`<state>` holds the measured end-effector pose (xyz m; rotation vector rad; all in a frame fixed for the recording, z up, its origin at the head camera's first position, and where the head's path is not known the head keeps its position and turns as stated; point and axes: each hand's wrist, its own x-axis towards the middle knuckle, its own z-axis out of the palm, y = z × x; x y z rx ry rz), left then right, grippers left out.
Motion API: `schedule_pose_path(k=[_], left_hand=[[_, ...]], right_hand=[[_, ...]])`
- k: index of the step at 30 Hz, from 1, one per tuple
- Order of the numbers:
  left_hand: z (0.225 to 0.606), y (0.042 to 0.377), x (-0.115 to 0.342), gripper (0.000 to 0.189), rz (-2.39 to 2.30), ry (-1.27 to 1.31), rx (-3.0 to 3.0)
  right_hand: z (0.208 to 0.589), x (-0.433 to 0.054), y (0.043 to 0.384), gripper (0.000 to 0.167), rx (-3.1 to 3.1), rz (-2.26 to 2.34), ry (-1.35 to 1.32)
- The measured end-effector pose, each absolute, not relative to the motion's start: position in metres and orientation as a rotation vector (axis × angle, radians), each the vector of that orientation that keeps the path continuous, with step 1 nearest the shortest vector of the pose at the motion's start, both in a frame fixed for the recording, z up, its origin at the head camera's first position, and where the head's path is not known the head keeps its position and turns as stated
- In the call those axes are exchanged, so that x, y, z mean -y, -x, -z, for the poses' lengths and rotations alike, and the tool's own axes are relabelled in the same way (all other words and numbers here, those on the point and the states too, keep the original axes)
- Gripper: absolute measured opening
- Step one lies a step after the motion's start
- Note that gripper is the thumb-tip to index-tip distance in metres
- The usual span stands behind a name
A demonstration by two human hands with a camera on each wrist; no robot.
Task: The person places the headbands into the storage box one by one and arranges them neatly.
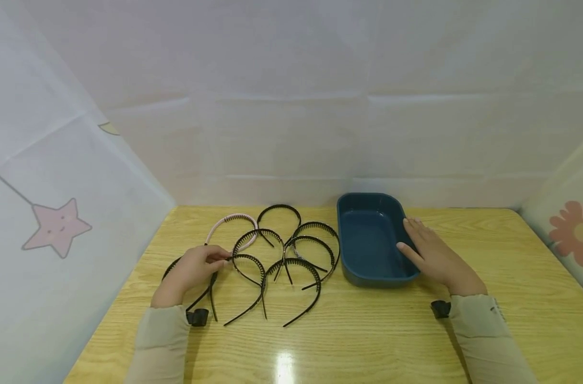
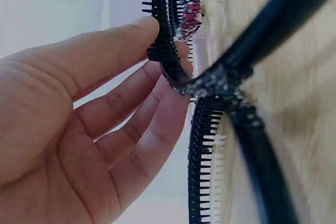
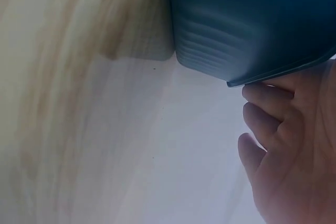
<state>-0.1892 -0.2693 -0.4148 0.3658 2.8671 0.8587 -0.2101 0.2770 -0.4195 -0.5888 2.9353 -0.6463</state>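
On wood-grain worktop (image 1: 368,341) backed by pale sheeting (image 1: 296,117), pinching one black toothed headband (image 2: 161,35) between thumb and fingers of left hand (image 1: 195,268), at left of overlapping headband cluster (image 1: 291,260); resting right hand (image 1: 435,258) on right rim of blue bin (image 1: 373,245), fingers fairly straight, no firm hold evident. Apparently at grasping step, next probably needing a careful upward lift free of overlapping neighbours. Mostly open toward near side and right of bin; tight between bin and cluster, and along far edge behind both.

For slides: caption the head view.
Left hand pinches a toothed black headband; right hand touches a blue rectangular plastic bin.
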Motion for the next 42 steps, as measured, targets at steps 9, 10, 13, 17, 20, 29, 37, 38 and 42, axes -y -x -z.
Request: schedule_pose_path(k=[9,10,13,17,20,29,37,38,42], left_hand=[[0.413,0.191,0.273,0.021,-0.959,-0.407,-2.864],[0.413,0.191,0.273,0.022,-0.973,-0.411,-2.860],[0.410,0.191,0.271,0.022,-1.004,-0.413,-2.850],[0.407,0.190,0.267,0.024,-1.089,-0.398,-2.804],[0.408,0.190,0.263,0.027,-1.198,-0.364,-2.736],[0.421,0.194,0.245,0.034,-1.473,-0.195,-2.548],[0.425,0.194,0.221,0.043,-1.763,-0.007,-2.325],[0.426,0.195,0.218,0.043,-1.797,0.013,-2.300],[0.429,0.196,0.206,0.044,-1.880,0.058,-2.245]], right_hand=[[0.419,-0.277,0.209,0.077,-2.963,0.581,0.605],[0.419,-0.277,0.209,0.077,-2.965,0.580,0.607],[0.419,-0.278,0.209,0.077,-2.968,0.575,0.611],[0.419,-0.278,0.209,0.077,-2.961,0.586,0.606],[0.420,-0.279,0.209,0.078,-2.953,0.601,0.599],[0.421,-0.279,0.210,0.079,-2.958,0.603,0.582],[0.422,-0.278,0.211,0.080,-2.964,0.612,0.592],[0.422,-0.278,0.211,0.080,-2.964,0.615,0.595],[0.421,-0.278,0.210,0.080,-2.965,0.614,0.603]])
